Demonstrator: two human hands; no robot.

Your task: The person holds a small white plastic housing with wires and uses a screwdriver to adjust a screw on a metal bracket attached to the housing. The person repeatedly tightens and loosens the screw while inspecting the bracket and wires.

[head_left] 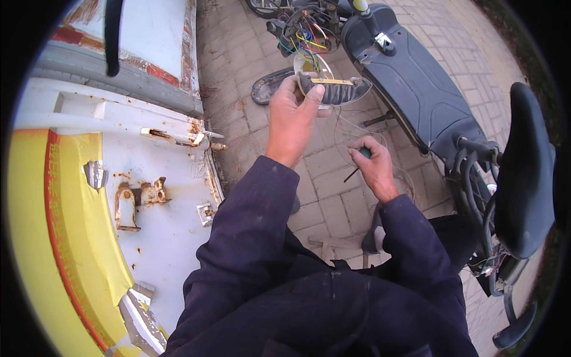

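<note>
My left hand point(292, 116) is raised in front of me, its thumb and fingers closed on a dark, curved housing point(342, 93). A yellowish strip with small screws runs along the housing's upper edge. Lower and to the right, my right hand point(376, 165) is wrapped round the green handle of a screwdriver point(365, 153). The thin dark shaft points down and to the left, apart from the housing. Just beyond my left fingers is a pale, rounded piece point(305, 63), partly hidden. Behind it hangs a bundle of coloured wires point(309, 38) at the scooter's front.
An electric scooter with a dark footboard point(410, 71) and black seat point(524, 172) stands along the right. On the left are a rusty white metal panel point(169, 238) and a yellow sheet point(83, 196). A dark oval piece point(269, 86) lies on the paving point(333, 202).
</note>
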